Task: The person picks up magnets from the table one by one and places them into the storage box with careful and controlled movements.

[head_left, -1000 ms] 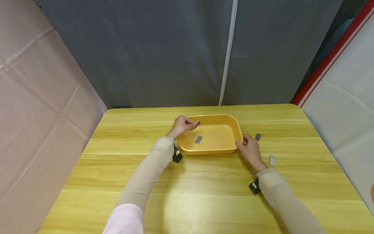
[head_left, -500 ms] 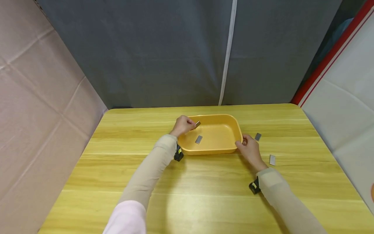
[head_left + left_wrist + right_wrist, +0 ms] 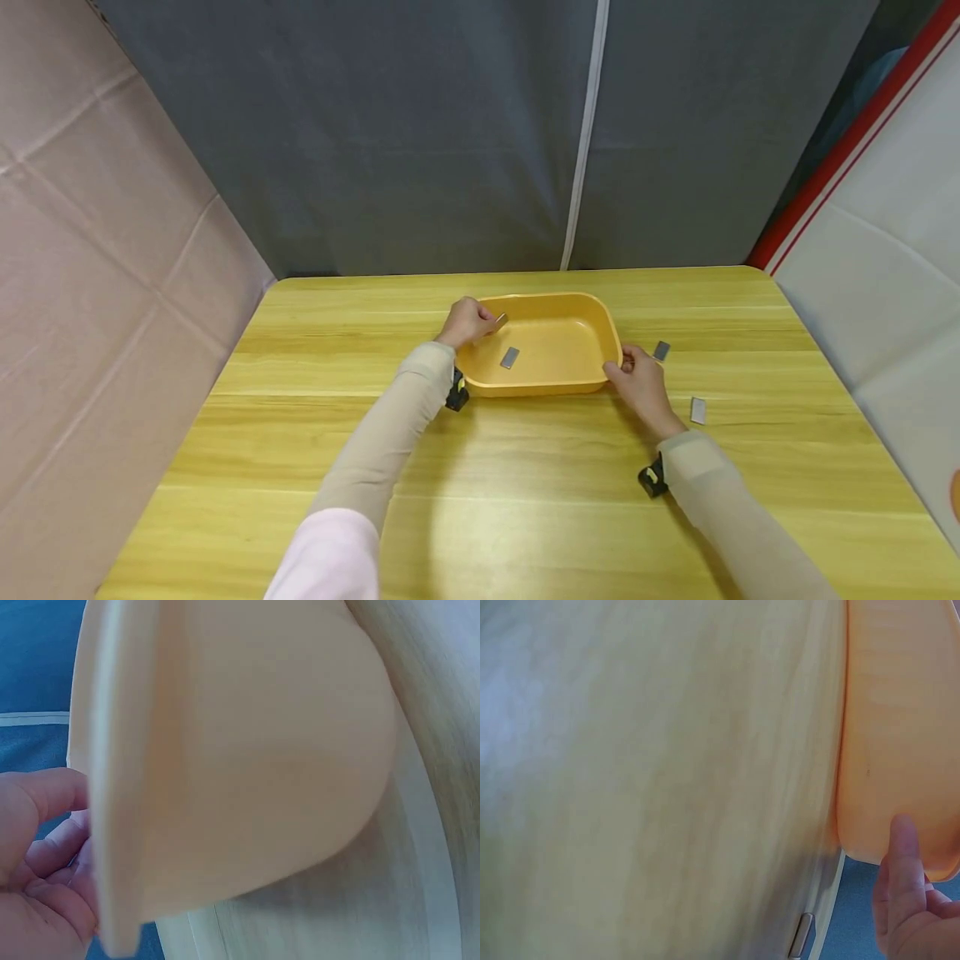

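Observation:
A yellow plastic basin [image 3: 555, 388] stands on the table. My left hand [image 3: 468, 323] is over its left end and pinches a small grey rectangular block [image 3: 501, 321] between thumb and fingers. In the left wrist view the basin's wall [image 3: 277, 750] hides that block. Another flat grey block [image 3: 509, 357] lies on the basin floor, a little nearer to me. At the basin's right end, my right hand [image 3: 640, 385] grips the rim, with the thumb [image 3: 904, 840] pressed on the outer wall in the right wrist view.
Two more grey blocks lie on the wooden table [image 3: 540, 500] right of the basin: a dark one [image 3: 662, 351] beside my right fingers and a lighter one [image 3: 698, 410] nearer to me. A grey curtain [image 3: 420, 167] hangs behind the table, with a white panel [image 3: 892, 250] at the right.
The pinched block has shifted slightly left and down within the basin's left end. My right hand keeps its hold on the rim, and the loose blocks stay in place.

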Demonstrator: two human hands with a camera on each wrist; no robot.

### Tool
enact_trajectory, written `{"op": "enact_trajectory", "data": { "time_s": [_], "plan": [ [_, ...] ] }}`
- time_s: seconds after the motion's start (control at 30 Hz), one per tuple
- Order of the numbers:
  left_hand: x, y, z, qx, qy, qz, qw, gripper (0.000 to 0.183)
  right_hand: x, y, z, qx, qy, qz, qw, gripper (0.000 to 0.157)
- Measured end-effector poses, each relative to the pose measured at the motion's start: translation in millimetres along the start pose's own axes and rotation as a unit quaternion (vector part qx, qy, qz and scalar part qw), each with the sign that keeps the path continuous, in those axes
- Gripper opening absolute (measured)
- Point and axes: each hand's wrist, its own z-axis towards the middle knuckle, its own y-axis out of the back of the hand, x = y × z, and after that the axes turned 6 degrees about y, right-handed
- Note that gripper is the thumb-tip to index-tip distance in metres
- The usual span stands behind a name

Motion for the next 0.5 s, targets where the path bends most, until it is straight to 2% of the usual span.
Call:
{"op": "enact_trajectory", "data": {
  "time_s": [0.2,0.33,0.5],
  "plan": [
    [1.3,-3.0,3.4,-0.004,-0.003,0.026,0.9997,0.021,-0.7,-0.5,-0.6,-0.002,0.003,-0.003,1.0,0.039],
    [2.2,-5.2,4.4,-0.022,-0.028,0.076,0.9964,0.021,-0.8,-1.6,-0.3,-0.005,0.006,-0.001,1.0,0.039],
    [3.2,-4.0,0.6,-0.039,-0.066,0.131,0.9884,0.015,-1.3,-2.3,-0.4,-0.009,0.017,-0.008,1.0,0.037]
  ]
}}
